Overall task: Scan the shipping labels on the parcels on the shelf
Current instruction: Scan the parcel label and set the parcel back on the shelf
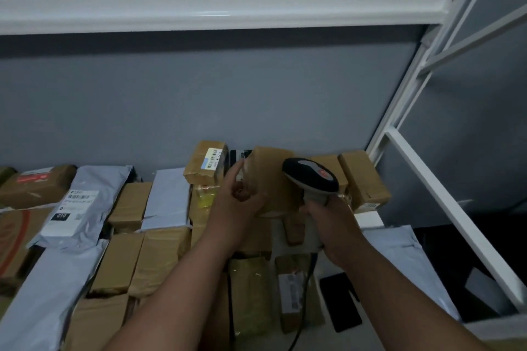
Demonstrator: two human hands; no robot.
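The left hand (242,196) holds a brown parcel (273,179) lifted off the pile, fingers and thumb curled round its near left edge. The right hand (328,222) is wrapped round the handle of a barcode scanner (310,179), whose dark head sits just beside the parcel's right face, with its cable (302,302) trailing down toward the bottom of the view. So both grips are full: 1 on the parcel, 1 on the scanner.

The step in hand looks like finding the label on this parcel. The broad face toward the camera is bare brown tape; a pale patch shows at its left edge near the fingertips, which may be the label, though it is too blurred to be sure. The scanner's window is not plainly aimed at it.

The next move probably calls for turning the parcel in the left hand until the barcode faces the scanner, then holding both steady for a read.

Many parcels remain on the shelf (368,219): a taped box with a white label (206,162) just behind the left hand, a grey mailing bag (85,202) with a printed label at the left, and more boxes in rows below. A dark phone (340,305) lies near the cable. By the look of things the job is far from done.
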